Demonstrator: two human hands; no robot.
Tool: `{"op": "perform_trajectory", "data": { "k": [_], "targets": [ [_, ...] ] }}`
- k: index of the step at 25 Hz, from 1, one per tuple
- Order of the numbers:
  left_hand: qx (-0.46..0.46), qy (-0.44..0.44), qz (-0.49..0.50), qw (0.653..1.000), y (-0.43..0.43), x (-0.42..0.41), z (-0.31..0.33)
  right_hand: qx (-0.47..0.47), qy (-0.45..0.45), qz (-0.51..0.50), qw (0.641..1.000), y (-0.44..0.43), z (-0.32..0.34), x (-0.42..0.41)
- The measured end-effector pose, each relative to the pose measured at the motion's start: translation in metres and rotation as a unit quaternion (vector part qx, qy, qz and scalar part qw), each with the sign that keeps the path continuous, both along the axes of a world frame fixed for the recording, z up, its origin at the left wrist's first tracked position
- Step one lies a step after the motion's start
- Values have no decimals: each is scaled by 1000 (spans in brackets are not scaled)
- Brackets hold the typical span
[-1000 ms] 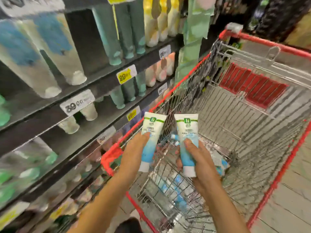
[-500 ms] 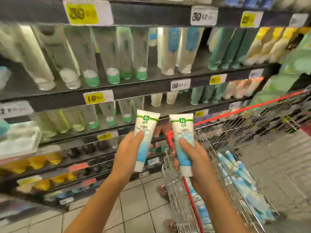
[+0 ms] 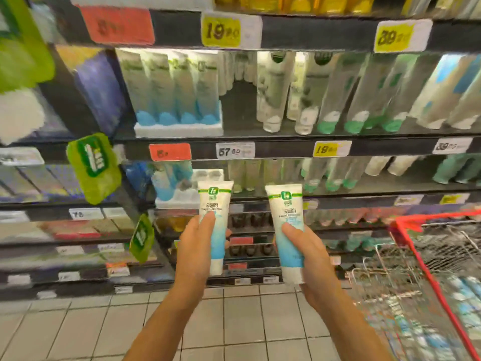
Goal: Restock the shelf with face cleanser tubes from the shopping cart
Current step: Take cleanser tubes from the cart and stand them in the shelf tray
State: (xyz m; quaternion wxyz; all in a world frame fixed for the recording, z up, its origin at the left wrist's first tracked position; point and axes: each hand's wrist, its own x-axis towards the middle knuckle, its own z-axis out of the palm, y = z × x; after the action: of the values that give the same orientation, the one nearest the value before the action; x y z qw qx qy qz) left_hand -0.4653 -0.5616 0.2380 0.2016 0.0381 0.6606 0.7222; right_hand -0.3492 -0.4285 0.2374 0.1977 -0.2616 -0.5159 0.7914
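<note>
left hand (image 3: 194, 246): just left of centre frame, fingers wrapped round the lower half of the left tube (image 3: 216, 217), thumb lying up the front. So it's clamped on that one.
right hand (image 3: 309, 254): just right of centre, same deal. It's gripping the right tube (image 3: 287, 220) with the thumb across the label.
both tubes: white up top with a green band and logo, fading to blue. White cap pointing down, flat crimped end up. Held upright side by side in front of the shelves, a gap between them, not touching. The print looks like "Face Cleanser" but it's blurry.
shelf unit (image 3: 377, 148): fills the upper half of the frame, rows of tubes standing cap-down, all pretty smeared.
white tray (image 3: 179, 130): upper middle, on a shelf board, with a row of pale tubes with blue caps in it and a dark gap just right of it.
price tags: yellow "19" tag (image 3: 221, 31) top centre, white "57" tag (image 3: 234, 151) on the shelf edge above the held tubes.
green hanging tags (image 3: 93, 166): left side, sticking out from the shelf edge.
shopping cart (image 3: 426, 272): lower right corner, red rim, wire mesh. There are more white-and-blue tubes in the cart (image 3: 466, 306), too blurry to count.
floor (image 3: 78, 329): pale tiles along the bottom, under both forearms.
</note>
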Motion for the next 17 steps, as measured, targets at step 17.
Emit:
{"op": "perform_trajectory", "data": {
  "k": [17],
  "targets": [
    [28, -48, 35, 998, -85, -84, -58, 169, 18, -17, 985, -50, -44, -184]
  ]
}}
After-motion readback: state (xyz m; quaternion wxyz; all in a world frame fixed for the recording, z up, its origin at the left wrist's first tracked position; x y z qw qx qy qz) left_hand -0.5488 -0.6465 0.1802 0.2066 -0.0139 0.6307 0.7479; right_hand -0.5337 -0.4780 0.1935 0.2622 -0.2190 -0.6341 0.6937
